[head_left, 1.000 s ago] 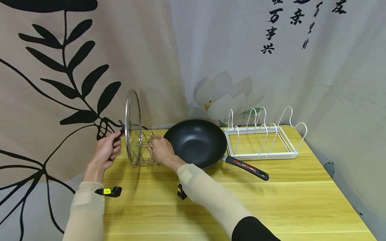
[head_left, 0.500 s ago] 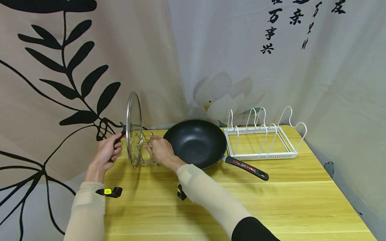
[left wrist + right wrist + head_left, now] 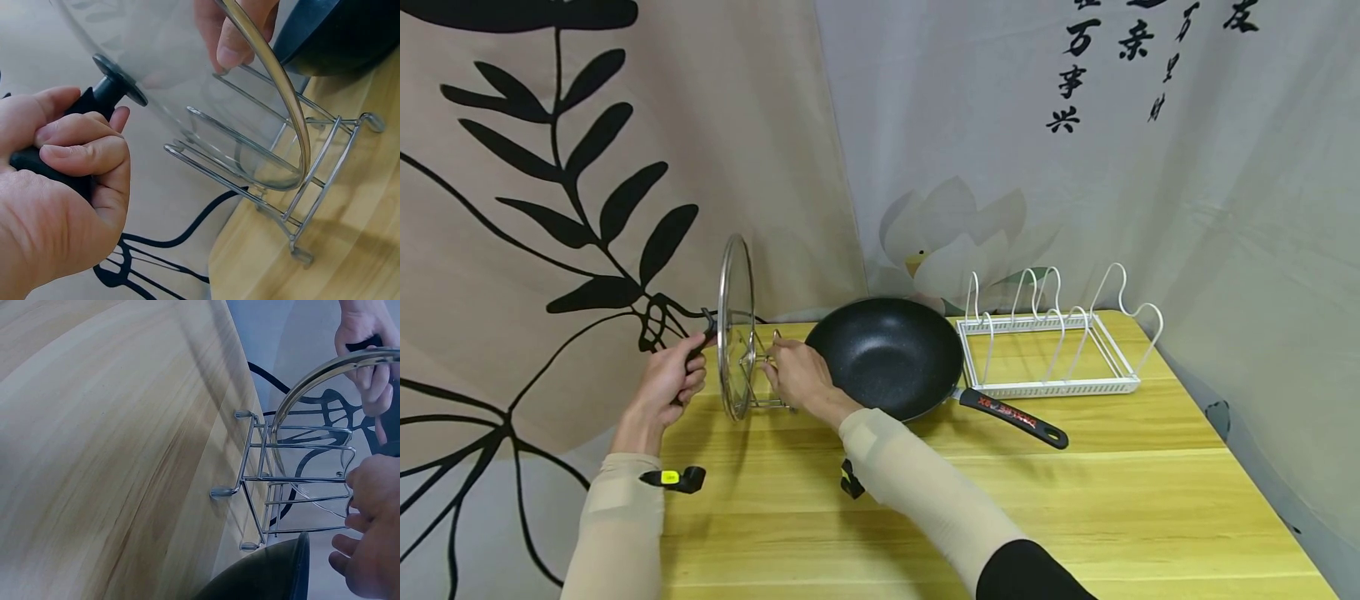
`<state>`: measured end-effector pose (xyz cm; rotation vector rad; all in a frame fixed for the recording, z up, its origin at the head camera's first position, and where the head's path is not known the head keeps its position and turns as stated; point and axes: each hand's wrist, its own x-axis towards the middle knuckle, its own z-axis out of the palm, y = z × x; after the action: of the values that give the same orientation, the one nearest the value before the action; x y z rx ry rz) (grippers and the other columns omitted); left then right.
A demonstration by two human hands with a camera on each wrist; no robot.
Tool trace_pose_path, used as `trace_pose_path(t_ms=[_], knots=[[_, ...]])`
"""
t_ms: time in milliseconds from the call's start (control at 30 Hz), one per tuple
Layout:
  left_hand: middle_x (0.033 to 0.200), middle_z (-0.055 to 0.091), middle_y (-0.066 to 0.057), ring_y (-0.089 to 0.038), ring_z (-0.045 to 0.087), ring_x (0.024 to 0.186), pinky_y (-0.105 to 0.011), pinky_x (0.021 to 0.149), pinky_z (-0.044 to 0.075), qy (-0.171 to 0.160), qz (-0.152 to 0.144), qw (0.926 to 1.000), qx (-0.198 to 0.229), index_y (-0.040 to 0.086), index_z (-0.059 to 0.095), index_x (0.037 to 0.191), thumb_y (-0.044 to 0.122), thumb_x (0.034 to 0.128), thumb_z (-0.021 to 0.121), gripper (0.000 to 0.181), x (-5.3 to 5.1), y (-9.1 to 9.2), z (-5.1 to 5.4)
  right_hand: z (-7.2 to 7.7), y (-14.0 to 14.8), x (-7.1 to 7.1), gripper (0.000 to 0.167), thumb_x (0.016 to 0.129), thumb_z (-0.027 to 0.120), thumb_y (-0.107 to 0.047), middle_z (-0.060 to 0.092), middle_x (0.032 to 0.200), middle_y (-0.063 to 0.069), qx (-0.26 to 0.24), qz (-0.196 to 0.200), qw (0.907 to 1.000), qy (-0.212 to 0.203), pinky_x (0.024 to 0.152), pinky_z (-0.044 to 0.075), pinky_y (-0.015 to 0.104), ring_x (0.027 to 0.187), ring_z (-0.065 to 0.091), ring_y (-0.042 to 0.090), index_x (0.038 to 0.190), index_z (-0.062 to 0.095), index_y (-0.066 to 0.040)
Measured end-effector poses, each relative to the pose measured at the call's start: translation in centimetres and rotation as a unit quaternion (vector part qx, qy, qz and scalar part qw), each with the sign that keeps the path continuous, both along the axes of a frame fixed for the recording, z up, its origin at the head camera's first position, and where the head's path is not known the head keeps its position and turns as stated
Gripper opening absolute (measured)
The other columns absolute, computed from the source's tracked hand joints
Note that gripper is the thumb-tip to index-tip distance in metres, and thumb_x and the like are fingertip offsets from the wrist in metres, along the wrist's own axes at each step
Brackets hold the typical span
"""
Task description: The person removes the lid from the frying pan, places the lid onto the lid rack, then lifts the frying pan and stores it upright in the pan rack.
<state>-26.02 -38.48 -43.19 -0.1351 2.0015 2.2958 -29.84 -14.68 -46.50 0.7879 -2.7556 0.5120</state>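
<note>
My left hand (image 3: 672,379) grips the black handle (image 3: 53,165) of a round glass lid (image 3: 737,333) with a metal rim. The lid stands upright at the table's left end. In the left wrist view, its lower rim sits between the wires of a silver wire rack (image 3: 337,144). My right hand (image 3: 801,371) holds the top of the rack's right side with thumb and fingers. The right wrist view shows the rack (image 3: 294,479) on its feet, the lid's rim (image 3: 312,375) in its far slot, and my right hand (image 3: 378,531) at its upper wires.
A black wok (image 3: 887,358) rests just right of the rack, its handle (image 3: 1011,417) pointing front right. Beyond it stands a white rack (image 3: 1052,389) with tall loops. The wooden table (image 3: 925,517) ends near the left hand. A printed curtain (image 3: 760,150) hangs behind.
The lid has come down slightly and shifted a little to the right, together with my left hand. My right hand, the rack and the wok stay in place.
</note>
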Motion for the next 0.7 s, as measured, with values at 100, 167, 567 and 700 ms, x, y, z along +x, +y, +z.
trace_pose_path(t_ms=[100,167,567,700], knots=[[0.069,0.048,0.013,0.001,0.039,0.043,-0.019,0.04,0.032,-0.002,-0.002,1.0,-0.002,0.021,0.079,0.119,0.039,0.1198,0.057,0.028,-0.03,0.05,-0.04,0.06,-0.01,0.09,0.037,0.118,0.059,-0.041,0.064,0.166,-0.002,0.003,0.002,1.0,-0.001,0.103,0.065,0.026,0.142,0.071,0.016,0.143,0.078,-0.021],[0.069,0.048,0.013,0.0,0.039,0.044,-0.02,0.04,0.032,-0.006,-0.002,1.0,-0.002,0.022,0.079,0.119,0.04,0.1194,0.058,0.028,-0.07,0.12,-0.06,0.07,0.01,0.13,0.037,0.118,0.059,-0.041,0.064,0.166,-0.001,0.005,0.004,1.0,0.0,0.1,0.066,0.025,0.141,0.072,0.016,0.142,0.078,-0.021],[0.071,0.05,0.014,0.001,0.038,0.046,-0.017,0.04,0.033,-0.027,-0.021,0.9994,-0.007,0.025,0.075,0.131,0.042,0.1198,0.056,0.028,-0.53,-0.24,0.19,0.02,-0.02,0.05,0.036,0.118,0.059,-0.042,0.065,0.165,-0.003,0.005,-0.001,1.0,0.006,0.104,0.066,0.027,0.139,0.073,0.015,0.141,0.079,-0.022],[0.071,0.049,0.014,0.001,0.038,0.046,-0.018,0.042,0.031,-0.031,-0.023,0.9992,-0.006,0.023,0.075,0.129,0.042,0.12,0.056,0.029,-0.83,-0.14,0.34,0.0,-0.04,0.01,0.036,0.118,0.059,-0.042,0.066,0.165,-0.002,0.003,0.0,1.0,0.003,0.105,0.066,0.027,0.14,0.073,0.015,0.141,0.079,-0.022]])
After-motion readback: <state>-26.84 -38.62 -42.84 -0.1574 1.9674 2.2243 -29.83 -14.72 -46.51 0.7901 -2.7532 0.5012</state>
